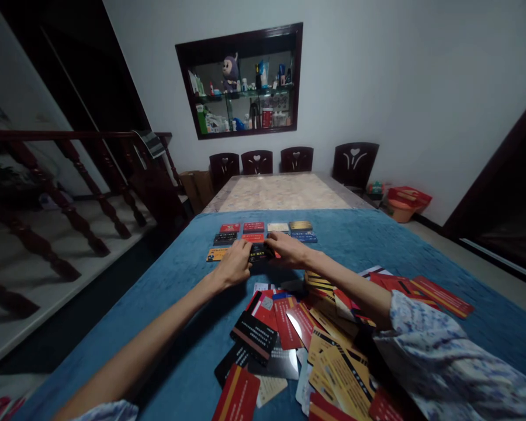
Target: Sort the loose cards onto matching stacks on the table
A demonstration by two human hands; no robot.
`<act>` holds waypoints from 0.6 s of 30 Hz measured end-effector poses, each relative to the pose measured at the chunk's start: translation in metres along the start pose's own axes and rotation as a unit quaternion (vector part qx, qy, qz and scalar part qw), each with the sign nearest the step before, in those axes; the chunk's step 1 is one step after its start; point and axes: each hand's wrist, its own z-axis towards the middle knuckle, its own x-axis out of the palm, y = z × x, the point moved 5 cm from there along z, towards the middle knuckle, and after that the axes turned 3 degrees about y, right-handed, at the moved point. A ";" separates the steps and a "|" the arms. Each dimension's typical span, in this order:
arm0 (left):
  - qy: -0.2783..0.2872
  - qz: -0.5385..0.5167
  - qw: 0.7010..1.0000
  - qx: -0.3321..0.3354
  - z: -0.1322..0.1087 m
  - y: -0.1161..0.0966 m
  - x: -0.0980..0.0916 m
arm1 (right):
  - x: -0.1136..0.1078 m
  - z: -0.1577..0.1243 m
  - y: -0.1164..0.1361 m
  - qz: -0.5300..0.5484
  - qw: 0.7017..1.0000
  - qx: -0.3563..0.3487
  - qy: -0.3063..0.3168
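Note:
Both arms reach forward over a blue cloth [179, 275]. Between my hands lies a black card [258, 252] with gold print and the letters VIP. My left hand [232, 266] has curled fingers at the card's left end, and my right hand [287, 250] pinches its right end. Around them, cards stand in neat rows: a red card [253, 227], a white card [277, 228], a gold card [300, 225], a blue card [305, 237], a dark card [225, 238] and an orange card [216, 255]. My right hand partly hides a red card behind it.
A loose heap of mixed cards [284, 345] spreads in front of me under my right forearm. More red cards [442, 295] lie to the right. Dark chairs [256, 162] line the table's far end. A wooden railing [65, 175] runs along the left.

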 end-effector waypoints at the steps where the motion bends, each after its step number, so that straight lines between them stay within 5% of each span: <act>1: 0.008 0.018 1.000 -0.003 0.006 -0.003 -0.001 | -0.002 0.000 -0.005 0.002 1.000 -0.001 0.003; 10: 0.031 0.097 0.995 0.002 0.062 -0.024 -0.005 | -0.019 0.001 -0.054 -0.040 0.995 0.057 0.068; 18: 0.047 0.100 0.994 -0.002 0.104 -0.017 0.006 | -0.018 0.009 -0.083 -0.069 0.986 0.103 0.110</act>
